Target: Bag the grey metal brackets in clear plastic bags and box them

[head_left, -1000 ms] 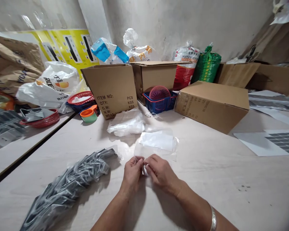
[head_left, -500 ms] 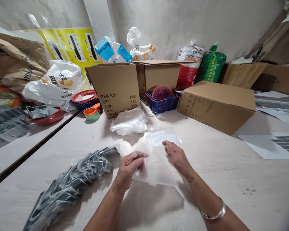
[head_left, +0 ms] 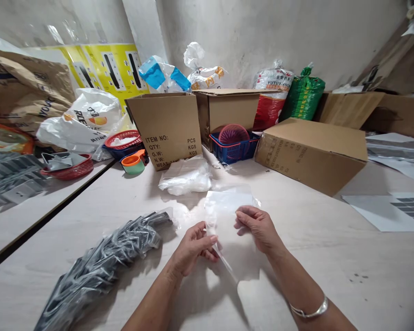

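Observation:
A clear, limp plastic bag hangs in front of me between my hands. My left hand pinches its left edge between thumb and fingers. On the other side, my right hand has its thumb and fingers closed on the bag's right side; the fingertips show blurred through the film. Just beyond lies a flat stack of clear plastic bags on the table. To the left of my left hand stretches a long overlapping row of dark grey parts in clear bags.
Crumpled clear plastic lies before an upright cardboard box. A blue basket stands beside a closed carton. Orange and green cups and a red basket of metal brackets are at left. Printed sheets lie at right.
The bag has turned from spread flat to a steeper, narrower hang. My right hand has closed onto its right side, and my left hand has shifted slightly right and down.

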`<state>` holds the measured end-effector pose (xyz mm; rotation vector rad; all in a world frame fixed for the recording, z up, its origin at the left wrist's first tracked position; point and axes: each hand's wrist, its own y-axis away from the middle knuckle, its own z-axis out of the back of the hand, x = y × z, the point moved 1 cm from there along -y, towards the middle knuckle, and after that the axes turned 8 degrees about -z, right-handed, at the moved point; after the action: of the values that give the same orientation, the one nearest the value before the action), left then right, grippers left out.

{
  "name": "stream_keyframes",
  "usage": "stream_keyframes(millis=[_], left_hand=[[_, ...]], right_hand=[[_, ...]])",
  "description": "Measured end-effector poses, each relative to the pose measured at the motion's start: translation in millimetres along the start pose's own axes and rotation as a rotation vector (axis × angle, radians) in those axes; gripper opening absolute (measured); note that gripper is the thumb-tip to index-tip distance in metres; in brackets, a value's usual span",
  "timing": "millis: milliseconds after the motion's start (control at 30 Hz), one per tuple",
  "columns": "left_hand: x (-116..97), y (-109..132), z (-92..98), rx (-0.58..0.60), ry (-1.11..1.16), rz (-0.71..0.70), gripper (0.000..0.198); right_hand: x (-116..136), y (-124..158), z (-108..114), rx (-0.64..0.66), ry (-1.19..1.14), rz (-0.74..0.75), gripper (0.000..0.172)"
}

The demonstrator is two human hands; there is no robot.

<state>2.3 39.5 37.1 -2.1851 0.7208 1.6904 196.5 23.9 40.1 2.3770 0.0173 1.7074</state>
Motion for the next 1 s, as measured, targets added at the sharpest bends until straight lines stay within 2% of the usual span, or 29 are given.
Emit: stream_keyframes(millis=[133, 333, 467, 567, 633, 767, 833, 900, 1000], left_hand=[[3.0, -2.2, -2.0, 0.017, -0.022, 0.035, 0.026], [8.6, -3.2, -2.6, 0.024, -0.128, 0.066, 0.019], [12.3, -2.7, -3.1, 0.03, -0.178, 0.152, 0.019], [11.7, -3.3, -3.3, -0.066, -0.156, 0.147, 0.02], [10.5, -4.5, -1.4, -0.161, -0.076, 0.116, 0.024], [9.9, -8.5, 6.4, -0.304, 0.072, 0.055, 0.031], [11.1, -10.1, 9.7, -0.358, 0.107, 0.029, 0.033], [12.8, -11.0, 11.6, -0.405, 0.13, 0.002, 0.034], [15.1, -11.0, 12.1, -0.437, 0.14, -0.023, 0.034]], right_hand=[[0.6, -3.9, 3.5, -0.109, -0.046, 0.02, 0.04], [-0.3, -7.2, 9.2, -0.182, -0.091, 0.036, 0.04], [-1.1, -10.0, 12.6, -0.198, -0.115, 0.043, 0.038], [-3.4, -12.5, 14.4, -0.207, -0.081, 0.074, 0.039], [-5.0, -13.5, 16.2, -0.27, -0.002, 0.142, 0.042], [-2.2, -8.3, 16.7, -0.433, 0.335, 0.415, 0.044], [1.7, -2.0, 11.8, -0.38, 0.526, 0.555, 0.037], [5.0, 5.2, 3.7, -0.254, 0.69, 0.667, 0.032], [4.6, 14.1, -9.7, -0.07, 0.877, 0.753, 0.034]])
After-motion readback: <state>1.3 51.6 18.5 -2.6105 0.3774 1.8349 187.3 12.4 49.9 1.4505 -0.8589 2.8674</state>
